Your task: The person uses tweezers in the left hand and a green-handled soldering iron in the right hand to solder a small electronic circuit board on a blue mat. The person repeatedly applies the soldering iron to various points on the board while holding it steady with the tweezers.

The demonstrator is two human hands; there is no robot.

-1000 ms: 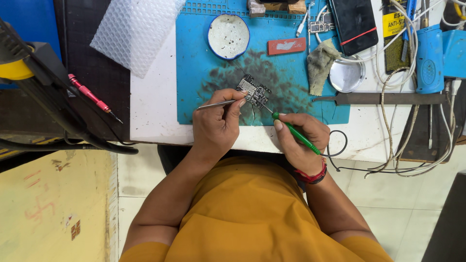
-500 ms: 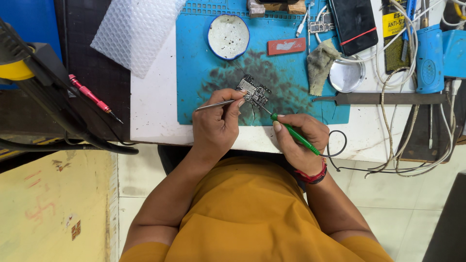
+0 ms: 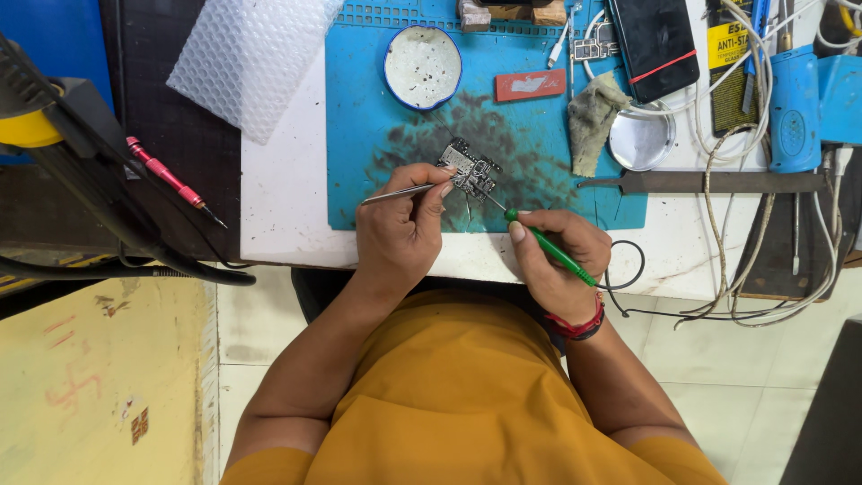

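A small dark circuit board (image 3: 470, 168) lies on a stained blue work mat (image 3: 377, 135). My left hand (image 3: 401, 229) grips metal tweezers (image 3: 395, 192), their shaft sticking out to the left, and its fingertips rest on the board's near edge. My right hand (image 3: 557, 260) holds a green-handled soldering iron (image 3: 548, 249) like a pen. Its thin tip reaches up-left to the board's right side.
On the mat sit a round white dish (image 3: 422, 66), a red block (image 3: 530, 84) and a grey cloth (image 3: 591, 119). A phone (image 3: 654, 38), a metal lid (image 3: 641, 140), blue tools and cables crowd the right. Bubble wrap (image 3: 247, 63) and a red screwdriver (image 3: 171, 181) lie left.
Both hands keep their grips at the board. The iron's tip has shifted slightly; otherwise nothing has visibly moved.
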